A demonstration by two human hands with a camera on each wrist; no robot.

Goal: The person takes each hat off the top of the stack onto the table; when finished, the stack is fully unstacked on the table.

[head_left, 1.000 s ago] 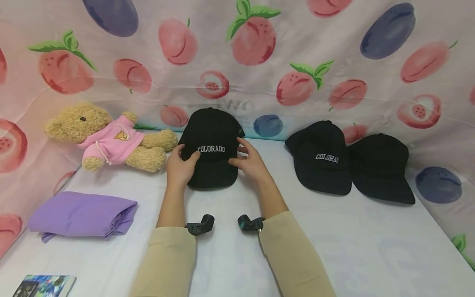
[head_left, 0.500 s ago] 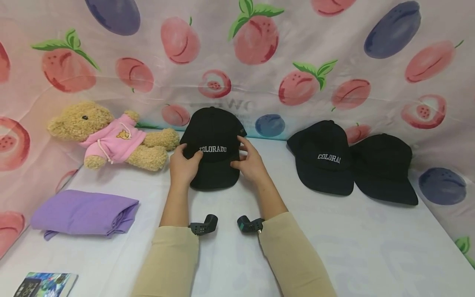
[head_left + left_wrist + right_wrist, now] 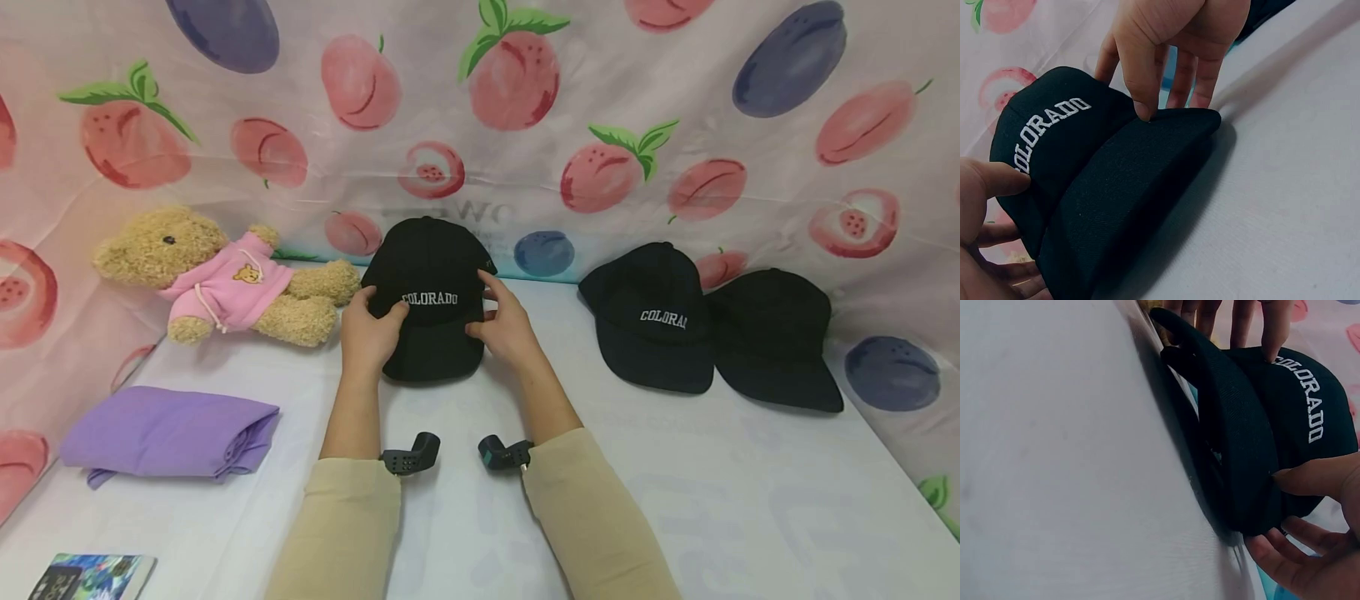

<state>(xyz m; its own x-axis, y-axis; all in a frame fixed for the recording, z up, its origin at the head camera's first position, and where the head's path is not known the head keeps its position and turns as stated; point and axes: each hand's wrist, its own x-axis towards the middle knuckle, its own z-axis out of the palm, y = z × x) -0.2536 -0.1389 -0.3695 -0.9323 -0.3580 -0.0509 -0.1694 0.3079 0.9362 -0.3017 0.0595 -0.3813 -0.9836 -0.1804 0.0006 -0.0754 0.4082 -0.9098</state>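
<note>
A black baseball cap (image 3: pixel 435 350) with white "COLORADO" lettering stands upright near the back of the table, brim forward. My left hand (image 3: pixel 367 337) grips its left side, thumb on the front beside the lettering and fingers round the side. On the opposite side my right hand (image 3: pixel 513 329) holds the cap, its thumb at the brim's base and its other fingers along the side. In the left wrist view the brim (image 3: pixel 1122 187) casts a shadow on the white cloth. From the right wrist view, the brim's dark underside (image 3: pixel 1210 437) shows above the cloth.
Two more black caps, one lettered (image 3: pixel 648 292) and one plain (image 3: pixel 776 333), stand side by side at the right. A teddy bear in a pink hoodie (image 3: pixel 232 283) lies at the left. In front of it are a folded purple cloth (image 3: pixel 165 429) and a book (image 3: pixel 97 575).
My left hand has shifted very slightly to the right against the cap. Both hands keep their hold, and the cap stays in nearly the same place.
</note>
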